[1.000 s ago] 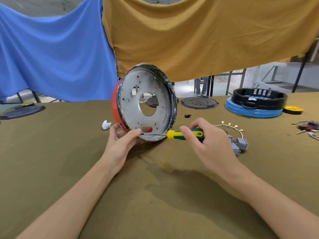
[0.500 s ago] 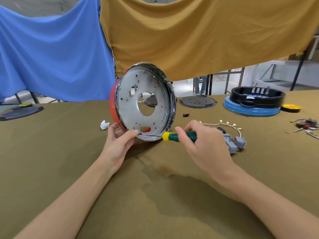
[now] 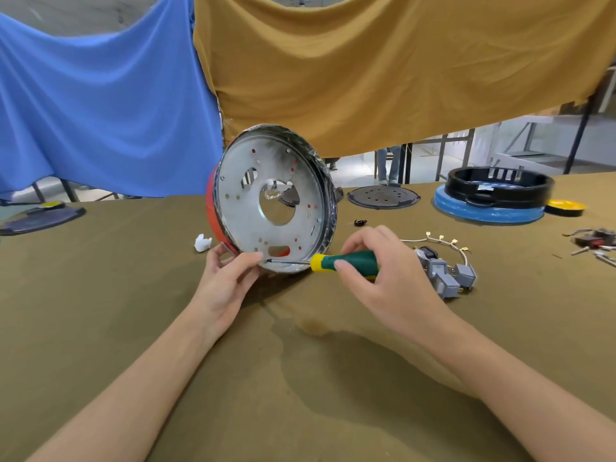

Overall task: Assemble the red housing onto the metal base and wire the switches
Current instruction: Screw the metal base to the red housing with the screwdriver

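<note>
Blue and mustard cloths hang behind an olive-covered worktop (image 3: 100, 295). The metal base (image 3: 271, 198), nested in the red housing (image 3: 213, 215), stands on edge so its lower screw hole faces the screwdriver (image 3: 333, 261). The left hand (image 3: 226, 281) steadies the rim, fingers curled on it; the right hand (image 3: 383, 275) grips the handle. The grey switches (image 3: 446, 275) wait beside it, seemingly unwired.

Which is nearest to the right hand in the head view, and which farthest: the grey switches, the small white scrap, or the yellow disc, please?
From the right hand:
1. Grey switches on white wires, just beyond its knuckles, to the right.
2. Small white scrap, left of the red housing with the metal base.
3. Yellow disc, at the far right of the table.
</note>
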`<state>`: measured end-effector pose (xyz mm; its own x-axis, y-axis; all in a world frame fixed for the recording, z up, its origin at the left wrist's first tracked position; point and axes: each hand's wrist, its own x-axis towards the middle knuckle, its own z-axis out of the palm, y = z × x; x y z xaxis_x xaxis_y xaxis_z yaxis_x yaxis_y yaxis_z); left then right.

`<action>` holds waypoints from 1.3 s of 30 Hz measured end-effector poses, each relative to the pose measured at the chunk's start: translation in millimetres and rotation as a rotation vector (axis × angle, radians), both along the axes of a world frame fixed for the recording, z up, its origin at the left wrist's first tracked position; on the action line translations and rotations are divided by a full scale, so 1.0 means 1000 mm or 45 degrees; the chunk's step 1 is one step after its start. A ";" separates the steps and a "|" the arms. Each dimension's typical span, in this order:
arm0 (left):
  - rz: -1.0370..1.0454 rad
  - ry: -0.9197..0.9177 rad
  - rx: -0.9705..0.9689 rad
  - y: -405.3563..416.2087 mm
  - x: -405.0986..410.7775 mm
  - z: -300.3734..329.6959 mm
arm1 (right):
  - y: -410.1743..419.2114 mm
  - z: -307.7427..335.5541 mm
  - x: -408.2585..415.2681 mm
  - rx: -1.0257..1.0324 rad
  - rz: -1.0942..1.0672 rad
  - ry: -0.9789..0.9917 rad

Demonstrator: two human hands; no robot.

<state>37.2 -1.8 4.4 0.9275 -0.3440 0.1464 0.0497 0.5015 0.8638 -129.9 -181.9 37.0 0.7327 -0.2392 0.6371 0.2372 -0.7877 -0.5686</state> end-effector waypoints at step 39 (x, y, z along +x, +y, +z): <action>-0.030 0.359 -0.253 0.007 0.001 0.008 | -0.065 -0.012 0.011 0.155 -0.708 -0.044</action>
<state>37.8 5.0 12.3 0.9331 -0.3565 -0.0483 0.2861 0.6541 0.7002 -119.2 -246.7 24.9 0.4550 -0.6561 0.6021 -0.1741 -0.7286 -0.6624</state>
